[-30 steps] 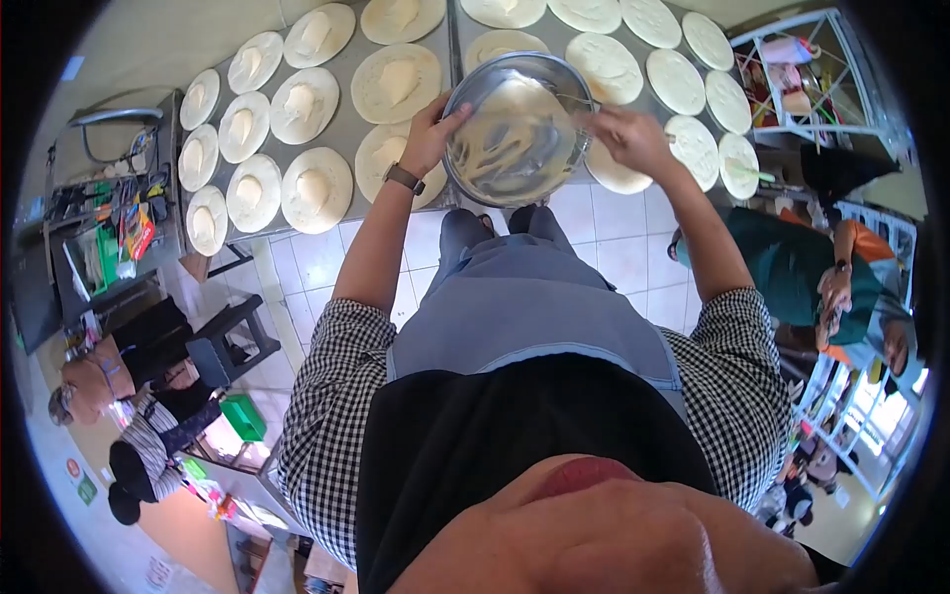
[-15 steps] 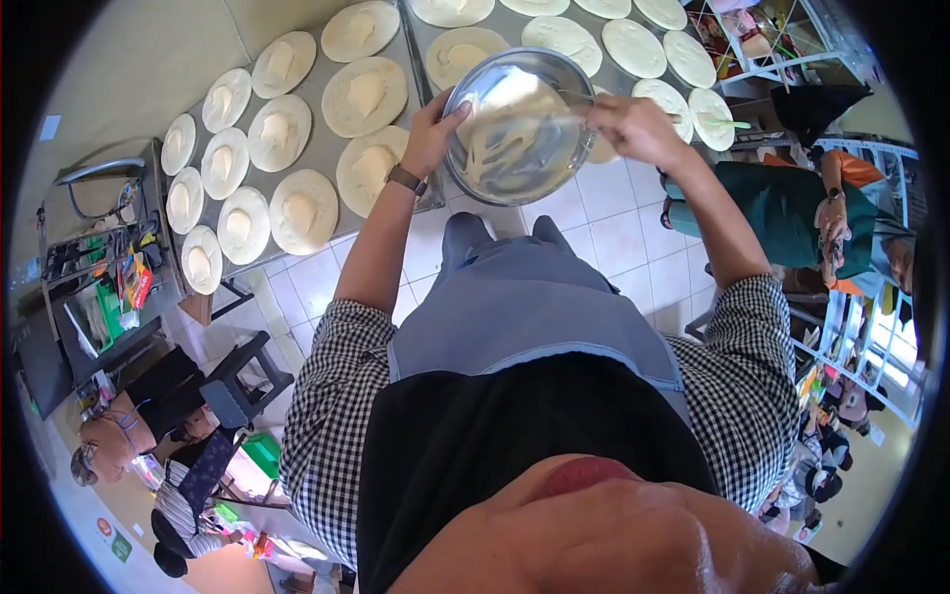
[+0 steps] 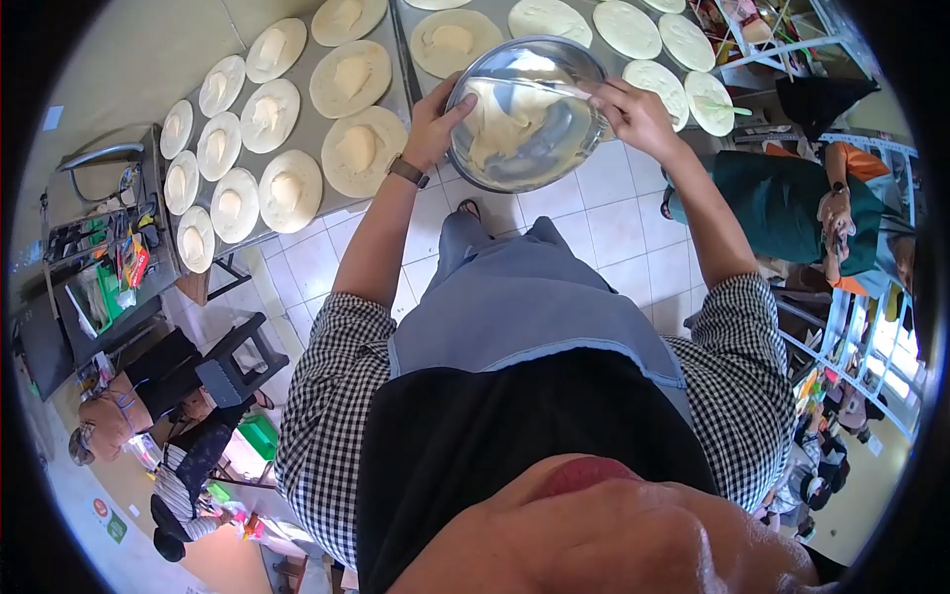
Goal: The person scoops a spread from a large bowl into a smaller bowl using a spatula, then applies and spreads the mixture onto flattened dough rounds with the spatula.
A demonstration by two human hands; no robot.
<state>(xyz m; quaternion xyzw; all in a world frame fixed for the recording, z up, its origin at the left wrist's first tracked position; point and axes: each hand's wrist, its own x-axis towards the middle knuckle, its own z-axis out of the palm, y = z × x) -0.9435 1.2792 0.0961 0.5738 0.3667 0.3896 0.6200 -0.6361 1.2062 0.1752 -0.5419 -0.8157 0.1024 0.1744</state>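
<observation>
A shiny metal mixing bowl [image 3: 529,178] is tilted toward me, with pale, thick cream [image 3: 510,124] smeared over its inside. Gripping its left rim is my left hand [image 3: 437,121], thumb over the edge. At the right rim, the fingers of my right hand [image 3: 638,117] are closed on a thin, light utensil [image 3: 549,89] that reaches across the bowl; its exact kind is unclear. Behind and left of the bowl lie round, flat, pale bases [image 3: 332,173], several with a dollop of cream [image 3: 358,148] in the middle. Those at the right look spread over with cream.
Metal tables [image 3: 307,223] carry the rounds. A green-handled spatula [image 3: 727,109] rests on a round at the right. Another person [image 3: 836,213] in a green apron stands to my right, near a shelf rack [image 3: 792,45]. A grey stool [image 3: 237,371] stands at the left.
The bowl has moved slightly right and tilted differently. My right hand has shifted a little right, and the utensil's light streak now shows across the bowl. The tables sit slightly higher in view.
</observation>
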